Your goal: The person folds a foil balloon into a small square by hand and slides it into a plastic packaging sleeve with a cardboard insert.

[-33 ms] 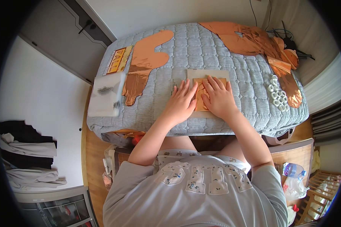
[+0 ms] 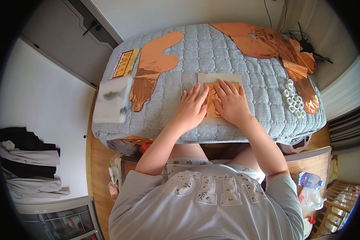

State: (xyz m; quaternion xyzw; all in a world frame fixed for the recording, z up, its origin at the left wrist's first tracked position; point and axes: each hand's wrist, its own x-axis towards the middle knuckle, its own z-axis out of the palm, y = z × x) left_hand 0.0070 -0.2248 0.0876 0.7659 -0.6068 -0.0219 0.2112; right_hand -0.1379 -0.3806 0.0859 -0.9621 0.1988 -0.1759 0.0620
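Note:
A folded piece of shiny copper-coloured foil (image 2: 213, 109), apparently a flat foil balloon, lies on the bed in front of me. My right hand (image 2: 232, 105) rests flat across it, fingers stretched out. Along its left edge lies my left hand (image 2: 191, 106), also flat with the fingers extended and slightly apart; its thumb reaches the foil. Neither hand grips anything. Beneath the foil is a greyish-beige flat sheet or card (image 2: 220, 77), its far edge showing beyond my fingers. Part of the foil is hidden under my right palm.
Large flat copper foil balloons lie at left (image 2: 156, 60) and far right (image 2: 256, 42) on the quilted grey bed (image 2: 204, 48). Several small white rings (image 2: 294, 102) sit near the right edge. A stack of clear plastic bags (image 2: 112, 102) and a yellow printed packet (image 2: 125, 64) are at left.

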